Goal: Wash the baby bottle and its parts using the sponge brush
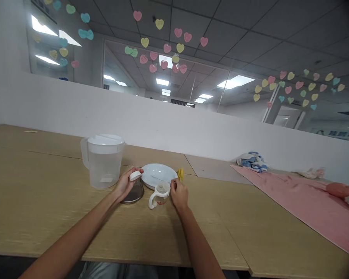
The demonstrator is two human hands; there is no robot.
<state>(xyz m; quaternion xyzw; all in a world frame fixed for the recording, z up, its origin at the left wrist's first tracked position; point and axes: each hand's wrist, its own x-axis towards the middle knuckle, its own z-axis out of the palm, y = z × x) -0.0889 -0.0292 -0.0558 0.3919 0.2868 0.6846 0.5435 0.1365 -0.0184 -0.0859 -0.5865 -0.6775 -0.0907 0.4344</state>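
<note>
My left hand [125, 186] is closed round the edge of a small round white lid [135, 176], held tilted above the table. Below that hand lies a dark, rounded object with a shiny rim [133, 195], partly covered by it. A small clear jar with a white collar and handle [161, 192] stands with its opening upward, handle to the left. Close against the jar's right side, my right hand [179, 193] has its fingers curled in a pinch; what is between them is hidden. Behind the jar sits a white plate [157, 169].
A large translucent pitcher with a white lid [104, 164] stands at left. Something yellow [180, 173] shows behind my right hand. On the right lie a pink cloth [296, 197] and a crumpled blue-and-white cloth [252, 161]. A low white wall [163, 126] borders the table's back.
</note>
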